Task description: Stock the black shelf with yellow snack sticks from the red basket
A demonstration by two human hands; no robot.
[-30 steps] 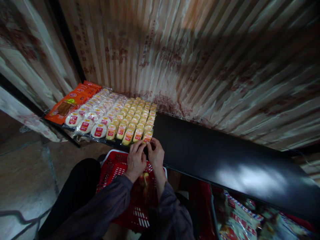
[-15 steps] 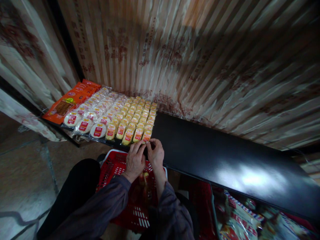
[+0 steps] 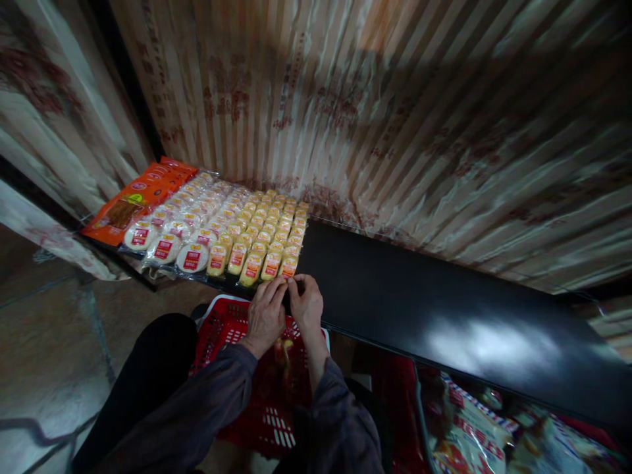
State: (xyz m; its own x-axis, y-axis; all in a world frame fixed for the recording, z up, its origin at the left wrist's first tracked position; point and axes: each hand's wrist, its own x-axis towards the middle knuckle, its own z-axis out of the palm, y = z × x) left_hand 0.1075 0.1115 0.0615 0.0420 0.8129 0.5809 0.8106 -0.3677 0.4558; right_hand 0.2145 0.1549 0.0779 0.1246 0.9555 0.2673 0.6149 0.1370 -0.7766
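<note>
Several rows of small yellow packaged cakes (image 3: pixel 251 266) with red and white labels stand on the black shelf (image 3: pixel 375 283). At their front right corner, my left hand (image 3: pixel 265 315) and my right hand (image 3: pixel 306 304) meet at the lower edge of the end yellow packaged cake (image 3: pixel 288 265). The fingers of both hands are closed in a pinch on its wrapper, thumbs close together. Part of the wrapper's bottom is hidden by my fingertips. Left of the yellow rows lie round white packaged cakes (image 3: pixel 192 257) in clear wrap.
Orange snack bags (image 3: pixel 118 214) lie at the shelf's left end. Below my hands, a red basket (image 3: pixel 210 339) holds a few wrapped pieces. A patterned curtain (image 3: pixel 316 105) hangs behind the shelf. Under its right part stands a container with large printed bags (image 3: pixel 474 428).
The view has shifted very slightly. Both hands stay at the end yellow packaged cake, with almost no visible movement of the fingers.
</note>
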